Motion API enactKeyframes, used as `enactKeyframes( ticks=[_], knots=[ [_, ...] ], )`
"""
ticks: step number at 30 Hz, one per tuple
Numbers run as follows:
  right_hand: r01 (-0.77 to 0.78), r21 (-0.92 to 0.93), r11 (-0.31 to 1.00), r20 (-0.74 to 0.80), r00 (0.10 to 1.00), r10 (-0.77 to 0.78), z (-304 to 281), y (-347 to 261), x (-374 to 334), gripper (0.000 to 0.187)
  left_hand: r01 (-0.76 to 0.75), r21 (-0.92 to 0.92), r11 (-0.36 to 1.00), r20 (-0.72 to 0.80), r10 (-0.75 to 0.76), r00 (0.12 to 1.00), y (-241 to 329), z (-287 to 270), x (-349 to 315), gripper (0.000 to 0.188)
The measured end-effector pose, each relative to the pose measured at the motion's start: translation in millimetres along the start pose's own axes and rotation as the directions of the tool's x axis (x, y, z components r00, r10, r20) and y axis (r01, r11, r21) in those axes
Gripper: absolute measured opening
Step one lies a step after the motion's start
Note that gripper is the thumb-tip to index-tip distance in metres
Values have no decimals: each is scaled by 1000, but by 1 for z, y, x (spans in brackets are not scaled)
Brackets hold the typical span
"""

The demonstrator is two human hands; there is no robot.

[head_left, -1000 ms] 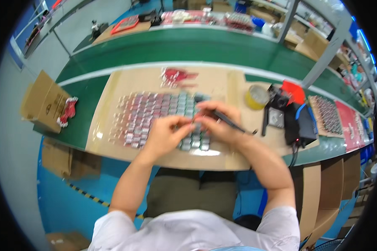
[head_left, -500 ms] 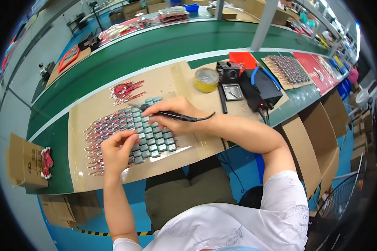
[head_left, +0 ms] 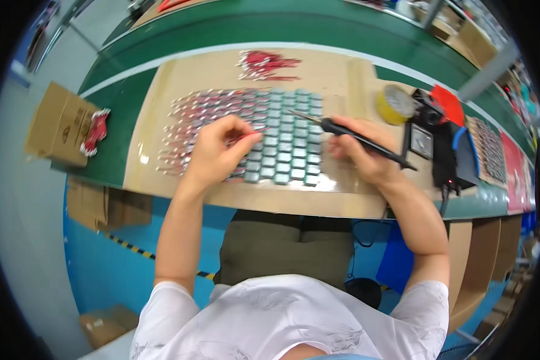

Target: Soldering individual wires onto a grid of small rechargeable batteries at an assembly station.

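My right hand [head_left: 369, 150] grips a soldering iron [head_left: 337, 129] by its black handle, with the metal tip pointing left over the rows of small square modules [head_left: 284, 155]. Between the thumb and fingers of my left hand [head_left: 219, 150] is a thin red wire [head_left: 259, 130], its end close to the modules. These grey-topped, green-edged pieces lie in a tight grid. Toward the left of the grid, red wires with white connectors [head_left: 183, 129] spread out, partly hidden by my left hand. A loose bunch of red wires [head_left: 267, 65] rests beyond the grid.
Everything sits on a cardboard sheet [head_left: 144, 150] over a green bench. To the right are a yellow round tin [head_left: 396, 105], a small metal tray [head_left: 421, 141] and a black soldering station [head_left: 453, 159]. A cardboard box [head_left: 60, 123] stands left, beside bundled red wires [head_left: 95, 133].
The view has swung, bringing the grid nearer the middle. My right hand has drawn back to the grid's right side, the iron still in it. My left hand's pinch now shows a red wire.
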State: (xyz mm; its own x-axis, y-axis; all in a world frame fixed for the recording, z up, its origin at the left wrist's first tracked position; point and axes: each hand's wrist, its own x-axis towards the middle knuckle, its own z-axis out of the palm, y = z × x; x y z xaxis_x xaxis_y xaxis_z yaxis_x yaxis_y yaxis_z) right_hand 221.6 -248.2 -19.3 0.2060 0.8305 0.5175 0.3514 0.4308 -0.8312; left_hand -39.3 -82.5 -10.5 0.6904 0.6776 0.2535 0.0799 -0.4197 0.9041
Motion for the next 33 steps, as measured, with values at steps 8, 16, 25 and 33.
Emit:
enactKeyframes(
  ticks=[8, 16, 25, 33],
  knots=[
    [39, -76, 996, 94, 995, -31, 4, -4, 5, 26, 23, 68, 997, -7, -23, 1000, 0, -3, -8, 7],
    [58, -117, 991, 100, 994, -46, 11, 0, 3, 24, -47, 258, 965, -10, 51, 999, 2, -7, -7, 10],
    [83, -266, 960, 14, 997, -82, -4, -5, 0, 19, -177, 313, 933, 35, 174, 984, 3, -5, -6, 8],
    [221, -262, 939, -19, 972, -234, 17, -20, 22, 19, -408, 351, 843, 112, 395, 912, -5, -18, 2, 11]
  ],
)
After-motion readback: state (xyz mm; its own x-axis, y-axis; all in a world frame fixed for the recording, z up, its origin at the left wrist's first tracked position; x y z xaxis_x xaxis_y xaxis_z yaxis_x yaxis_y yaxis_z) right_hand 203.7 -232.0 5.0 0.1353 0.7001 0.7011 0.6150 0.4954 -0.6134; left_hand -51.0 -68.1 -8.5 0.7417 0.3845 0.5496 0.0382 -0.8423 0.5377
